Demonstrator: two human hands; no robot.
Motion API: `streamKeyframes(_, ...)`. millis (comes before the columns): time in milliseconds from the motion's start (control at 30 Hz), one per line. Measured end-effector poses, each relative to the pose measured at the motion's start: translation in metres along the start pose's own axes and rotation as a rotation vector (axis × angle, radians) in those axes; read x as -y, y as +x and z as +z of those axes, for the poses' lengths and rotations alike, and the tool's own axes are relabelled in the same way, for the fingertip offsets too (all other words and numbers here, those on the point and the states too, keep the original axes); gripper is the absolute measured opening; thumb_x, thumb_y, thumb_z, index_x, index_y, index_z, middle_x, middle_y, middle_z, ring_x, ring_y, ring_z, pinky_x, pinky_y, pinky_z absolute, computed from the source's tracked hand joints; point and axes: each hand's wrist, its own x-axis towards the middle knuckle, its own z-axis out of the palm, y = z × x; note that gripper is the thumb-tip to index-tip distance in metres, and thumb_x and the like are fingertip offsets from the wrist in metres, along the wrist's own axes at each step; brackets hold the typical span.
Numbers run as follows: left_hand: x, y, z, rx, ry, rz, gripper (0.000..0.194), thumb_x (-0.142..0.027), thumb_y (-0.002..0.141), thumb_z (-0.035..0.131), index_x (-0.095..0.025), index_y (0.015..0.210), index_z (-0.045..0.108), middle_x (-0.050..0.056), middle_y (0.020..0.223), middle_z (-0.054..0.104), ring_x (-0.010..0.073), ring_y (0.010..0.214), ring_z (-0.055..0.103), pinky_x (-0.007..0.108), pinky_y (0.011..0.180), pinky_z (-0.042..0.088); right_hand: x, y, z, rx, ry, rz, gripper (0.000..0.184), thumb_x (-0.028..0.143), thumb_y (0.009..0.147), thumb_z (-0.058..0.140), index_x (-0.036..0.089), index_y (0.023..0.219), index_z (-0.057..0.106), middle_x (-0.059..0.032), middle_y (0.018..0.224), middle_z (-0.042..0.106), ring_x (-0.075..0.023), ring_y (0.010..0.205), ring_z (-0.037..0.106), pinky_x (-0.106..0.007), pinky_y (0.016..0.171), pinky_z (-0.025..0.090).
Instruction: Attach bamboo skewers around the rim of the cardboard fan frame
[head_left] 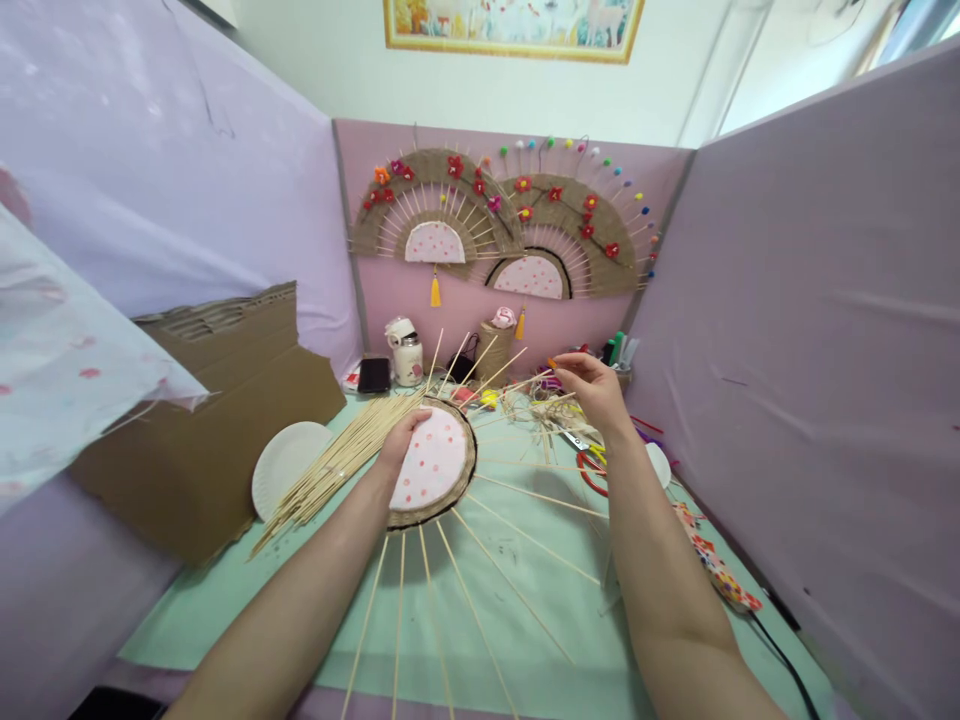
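My left hand grips the edge of a half-round fan piece, thumb on its white cloth with pink dots. A brown twine band and a black line run round its curved rim. Thin wooden sticks spread outward from that rim like rays. My right hand is raised beyond the fan piece on the right, thumb and fingers pinched on a small orange piece. That piece is at or close to the tip of one stick; whether they touch I cannot tell.
A bundle of sticks lies left, beside a white paper plate and cardboard. Scissors, red-handled, lie right, near a flowered power strip. A bottle and phone stand behind. Two decorated fans hang behind.
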Motion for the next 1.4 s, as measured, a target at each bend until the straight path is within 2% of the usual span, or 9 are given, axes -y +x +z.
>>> streamKeyframes(100, -0.002, -0.003, 0.002, -0.036, 0.024, 0.038, 0.029, -0.017, 0.079, 0.044, -0.003, 0.093, 0.065, 0.01, 0.054, 0.068, 0.0214, 0.042, 0.063, 0.028, 0.04, 0.049, 0.0, -0.002, 0.001, 0.034, 0.0, 0.054, 0.031, 0.04, 0.069, 0.067, 0.02, 0.093, 0.064, -0.0043, 0.088, 0.065, -0.0161, 0.075, 0.057, -0.029, 0.069, 0.045)
streamKeyframes(167, -0.004, -0.004, 0.002, -0.025, 0.004, 0.071, 0.028, -0.017, 0.078, 0.044, -0.004, 0.091, 0.066, 0.01, 0.055, 0.068, 0.0216, 0.044, 0.064, 0.028, 0.042, 0.05, 0.001, -0.004, 0.003, 0.147, -0.026, 0.132, 0.032, 0.041, 0.07, 0.066, 0.019, 0.094, 0.065, -0.0034, 0.082, 0.065, -0.0142, 0.068, 0.055, -0.028, 0.064, 0.044)
streamKeyframes(333, -0.007, -0.003, -0.005, -0.02, -0.044, 0.157, 0.025, -0.02, 0.076, 0.047, -0.007, 0.086, 0.066, 0.009, 0.055, 0.068, 0.0223, 0.048, 0.065, 0.03, 0.047, 0.052, 0.002, -0.01, 0.023, 0.563, -0.156, 0.231, 0.035, 0.044, 0.067, 0.068, 0.016, 0.087, 0.07, -0.0043, 0.077, 0.066, -0.0144, 0.067, 0.055, -0.027, 0.061, 0.043)
streamKeyframes(467, -0.009, 0.002, -0.013, -0.028, -0.068, 0.221, 0.022, -0.022, 0.075, 0.049, -0.008, 0.079, 0.066, 0.009, 0.056, 0.068, 0.022, 0.049, 0.065, 0.032, 0.051, 0.054, 0.009, -0.016, 0.047, 1.004, -0.267, 0.211, 0.035, 0.048, 0.071, 0.065, 0.018, 0.087, 0.072, -0.0032, 0.079, 0.067, -0.0135, 0.07, 0.055, -0.024, 0.06, 0.042)
streamKeyframes(567, -0.009, 0.005, -0.015, -0.02, -0.055, 0.226, 0.022, -0.024, 0.074, 0.049, -0.008, 0.075, 0.065, 0.01, 0.058, 0.069, 0.022, 0.049, 0.065, 0.032, 0.05, 0.053, 0.013, -0.021, 0.059, 1.162, -0.279, 0.207, 0.035, 0.05, 0.073, 0.063, 0.019, 0.089, 0.072, -0.0022, 0.078, 0.066, -0.0115, 0.066, 0.052, -0.021, 0.056, 0.04)
streamKeyframes(800, -0.007, 0.002, -0.014, 0.024, -0.096, 0.183, 0.027, -0.026, 0.073, 0.049, -0.007, 0.08, 0.066, 0.013, 0.063, 0.07, 0.0242, 0.055, 0.067, 0.034, 0.054, 0.054, 0.006, -0.025, 0.059, 1.138, -0.269, 0.244, 0.034, 0.051, 0.076, 0.06, 0.021, 0.089, 0.071, -0.0009, 0.074, 0.062, -0.0089, 0.059, 0.046, -0.019, 0.05, 0.036)
streamKeyframes(1000, -0.006, 0.002, -0.013, 0.026, -0.086, 0.192, 0.025, -0.025, 0.073, 0.048, -0.008, 0.078, 0.065, 0.012, 0.062, 0.07, 0.0237, 0.054, 0.067, 0.034, 0.055, 0.054, 0.004, -0.021, 0.057, 1.174, -0.296, 0.296, 0.027, 0.041, 0.077, 0.058, 0.019, 0.086, 0.068, -0.0001, 0.072, 0.056, -0.0086, 0.062, 0.045, -0.017, 0.05, 0.036)
streamKeyframes(1167, -0.004, 0.005, -0.011, 0.027, -0.087, 0.181, 0.026, -0.026, 0.077, 0.046, -0.008, 0.079, 0.064, 0.012, 0.066, 0.071, 0.0241, 0.059, 0.068, 0.036, 0.062, 0.055, 0.005, -0.026, 0.053, 1.091, -0.18, 0.42, 0.024, 0.041, 0.076, 0.059, 0.018, 0.081, 0.063, 0.0029, 0.064, 0.047, -0.0071, 0.056, 0.038, -0.018, 0.048, 0.031)
streamKeyframes(1400, -0.001, 0.004, -0.006, 0.113, -0.07, 0.165, 0.03, -0.031, 0.081, 0.045, -0.009, 0.08, 0.065, 0.013, 0.074, 0.072, 0.0248, 0.066, 0.069, 0.037, 0.068, 0.054, 0.006, -0.025, 0.046, 1.038, -0.092, 0.457, 0.026, 0.042, 0.073, 0.062, 0.017, 0.08, 0.061, 0.0033, 0.064, 0.047, -0.0063, 0.054, 0.035, -0.019, 0.048, 0.028)
